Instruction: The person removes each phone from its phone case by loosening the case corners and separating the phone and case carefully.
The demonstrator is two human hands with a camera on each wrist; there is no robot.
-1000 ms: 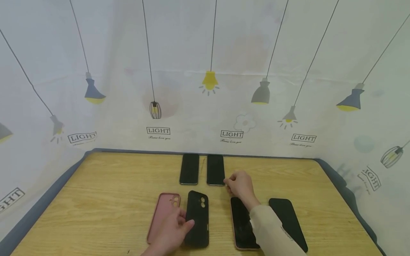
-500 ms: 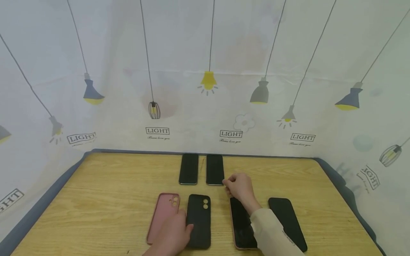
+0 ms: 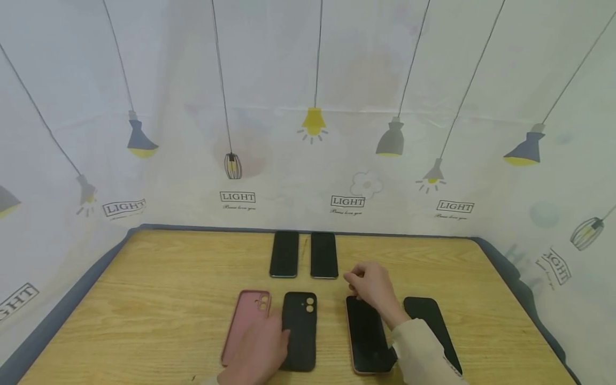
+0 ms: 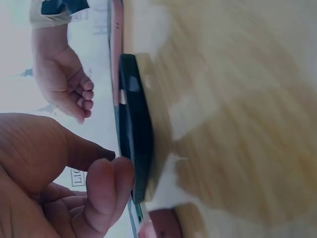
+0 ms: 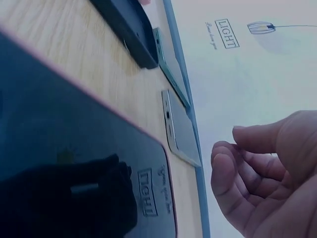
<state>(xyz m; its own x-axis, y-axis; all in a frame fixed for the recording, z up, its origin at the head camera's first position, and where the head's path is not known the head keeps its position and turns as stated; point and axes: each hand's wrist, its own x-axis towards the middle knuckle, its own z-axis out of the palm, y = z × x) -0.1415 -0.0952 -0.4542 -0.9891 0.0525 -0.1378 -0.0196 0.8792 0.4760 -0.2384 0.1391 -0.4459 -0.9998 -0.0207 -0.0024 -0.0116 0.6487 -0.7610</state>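
Left hand (image 3: 260, 342): lower centre of the head view, covering part of the pink case (image 3: 248, 313); thumb and fingers bent, at the left edge of the black case (image 3: 303, 339); whether they grip it, cannot tell. Right hand (image 3: 372, 283): right of centre, fingers loosely curled; above the table in the right wrist view, thumb tip near forefinger.
Black case: lower centre; the head view alone gives its camera cut-outs, the left wrist view its thick edge.
Pink-edged phone (image 3: 366, 337): lower right of centre; only the right wrist view shows a hand and lettering mirrored in its screen.
Dark slab (image 3: 428, 315): lower right, head view, partly under the sleeve (image 3: 423, 347).
Two phones (image 3: 324, 255): upper middle of the table (image 3: 159, 299), side by side; the right wrist view adds one's port.
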